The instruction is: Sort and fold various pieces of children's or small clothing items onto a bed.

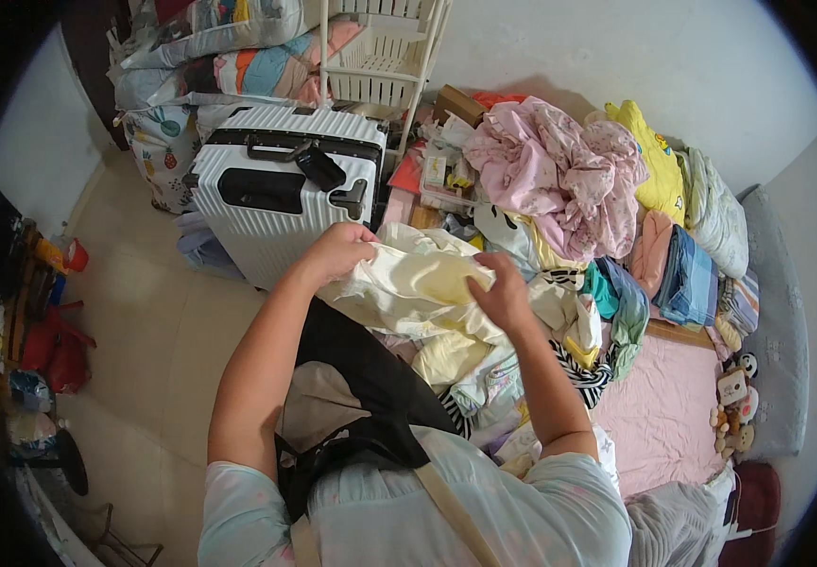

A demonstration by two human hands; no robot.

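Note:
A pale cream garment [418,274] is stretched between my two hands, its edge held up so that the yellowish inside shows. My left hand [344,252] grips it at the left end, fingers closed on the cloth. At the other end my right hand [501,286] pinches the cloth, thumb on top. Below and around it lies a heap of loose clothes, among them a pale yellow piece [451,357] and a black-and-white striped piece [586,375]. The lower part of the garment merges with the heap, so I cannot tell where it ends.
A white suitcase [281,222] stands to the left of the heap. Behind it are packed bedding bags [266,76] and a white plastic rack [380,66]. A pink floral quilt [559,170], folded blue cloth [689,279] and plush toys [734,406] lie on the pink-sheeted bed [659,406].

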